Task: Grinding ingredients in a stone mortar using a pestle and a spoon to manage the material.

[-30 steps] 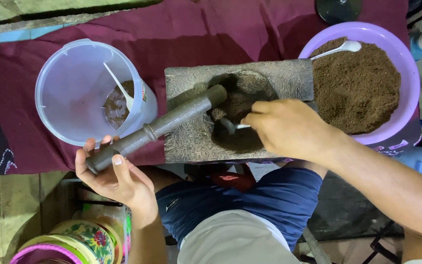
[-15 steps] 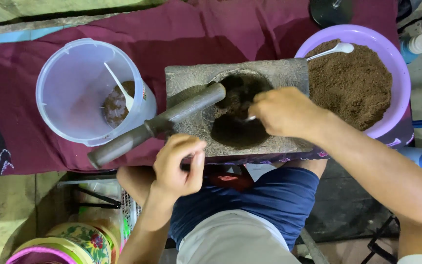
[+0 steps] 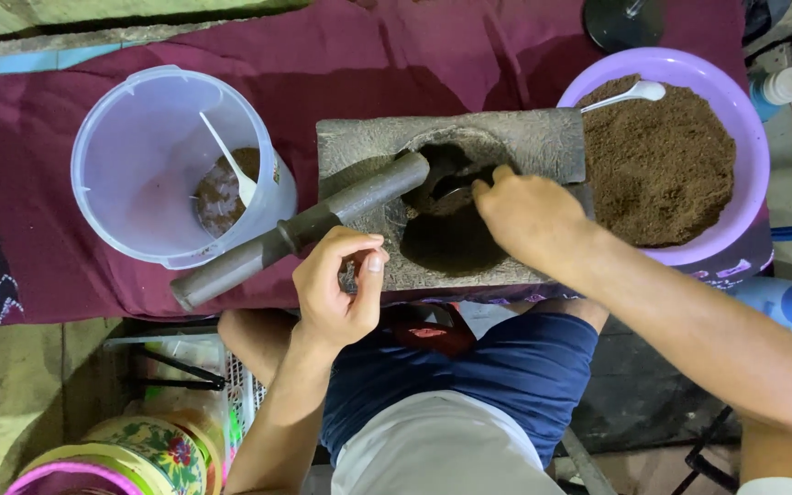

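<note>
1. Centrally, a grey stone mortar block (image 3: 543, 147) sits on a maroon cloth (image 3: 341, 55), with a round hollow holding dark powder.
2. The right hand (image 3: 529, 215) reaches into that hollow from 5 o'clock, its fingers closed on a small spoon (image 3: 456, 191) whose bowl shows just left of the fingertips.
3. The left hand (image 3: 336, 289) hovers at the block's 7 o'clock edge, fingers curled loosely with thumb and forefinger nearly together, gripping nothing.
4. A long stone pestle (image 3: 300, 229) lies tilted, its thick end resting on the hollow's rim at 9 o'clock and its thin end pointing toward 8 o'clock off the block; the left hand is just beside it, not touching.
5. At 9 o'clock of the block stands a clear plastic tub (image 3: 126, 147) with a little brown powder and a white spoon (image 3: 231, 165) inside.
6. At 3 o'clock sits a purple bowl (image 3: 749, 137) heaped with brown powder, another white spoon (image 3: 630, 92) lying on its upper rim.
7. Below, at 6 o'clock, the person's blue shorts (image 3: 497, 367) show.
</note>
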